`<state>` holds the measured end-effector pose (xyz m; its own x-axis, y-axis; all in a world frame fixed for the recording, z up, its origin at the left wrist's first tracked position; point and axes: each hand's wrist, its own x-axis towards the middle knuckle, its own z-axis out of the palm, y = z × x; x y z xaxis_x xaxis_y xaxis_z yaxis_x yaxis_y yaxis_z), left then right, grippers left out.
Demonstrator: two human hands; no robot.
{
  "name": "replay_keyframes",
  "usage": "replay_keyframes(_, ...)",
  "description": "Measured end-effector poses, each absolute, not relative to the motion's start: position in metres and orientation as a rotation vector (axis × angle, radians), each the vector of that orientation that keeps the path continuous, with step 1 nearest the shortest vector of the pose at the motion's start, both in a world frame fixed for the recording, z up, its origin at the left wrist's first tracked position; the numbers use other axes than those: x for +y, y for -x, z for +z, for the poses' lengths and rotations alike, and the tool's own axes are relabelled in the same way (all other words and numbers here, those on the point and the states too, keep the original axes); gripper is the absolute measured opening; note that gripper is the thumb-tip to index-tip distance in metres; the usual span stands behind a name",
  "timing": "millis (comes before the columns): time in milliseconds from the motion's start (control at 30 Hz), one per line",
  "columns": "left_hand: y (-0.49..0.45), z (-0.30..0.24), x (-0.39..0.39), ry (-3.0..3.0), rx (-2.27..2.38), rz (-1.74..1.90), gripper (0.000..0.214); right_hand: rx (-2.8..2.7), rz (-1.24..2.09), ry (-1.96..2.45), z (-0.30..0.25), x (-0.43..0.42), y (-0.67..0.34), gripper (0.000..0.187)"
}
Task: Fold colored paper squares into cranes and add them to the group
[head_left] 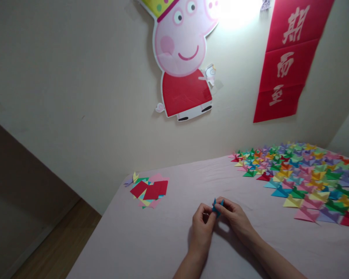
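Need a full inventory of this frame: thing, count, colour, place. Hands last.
blue folded paper: 1, blue, between both hands
square paper sheets: one loose pile, not countable; red on top, pink, yellow, green, blue showing; far left of bed-like surface
small folded pieces: 2, yellow and purple, beside the pile
folded paper figures: many, too dense to count; mixed colours; right side
covered surface: 1, pale pink, under everything folded
pig cutout: 1, pink and red, yellow crown; wall
banner: 1, red with pale characters; wall, right
wall: pale, behind
floor: brown, lower left
left hand: 1, bare, pinching paper
right hand: 1, bare, pinching paper
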<state>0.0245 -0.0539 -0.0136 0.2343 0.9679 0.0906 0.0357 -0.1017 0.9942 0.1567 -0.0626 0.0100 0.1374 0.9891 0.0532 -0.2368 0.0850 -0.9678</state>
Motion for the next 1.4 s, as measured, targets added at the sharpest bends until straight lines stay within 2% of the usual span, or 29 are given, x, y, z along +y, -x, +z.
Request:
replay_keyframes(267,-0.023,-0.008,-0.058,-1.483,1.098,1.099,0.01,-0.988,1.127,1.061,0.006,-0.062,-0.159,0.036)
replay_keyframes(467,-0.017,0.001,-0.06,-1.649,1.119,1.256,0.005,-1.15,0.985,1.109,-0.002,-0.058,-0.161,0.031)
replay_keyframes(900,-0.017,-0.004,-0.055,-1.628,1.069,1.269,0.003,-1.286,0.906,1.168,0.0,-0.062,-0.161,0.029)
replay_keyframes(1200,-0.016,-0.009,-0.05,-1.541,1.099,1.273,0.018,-1.575,0.632,1.119,-0.005,-0.063,-0.162,0.021)
replay_keyframes(1400,-0.015,-0.01,-0.051,-1.598,1.161,1.298,0.018,-1.652,0.464,1.089,-0.005,-0.064,-0.162,0.016)
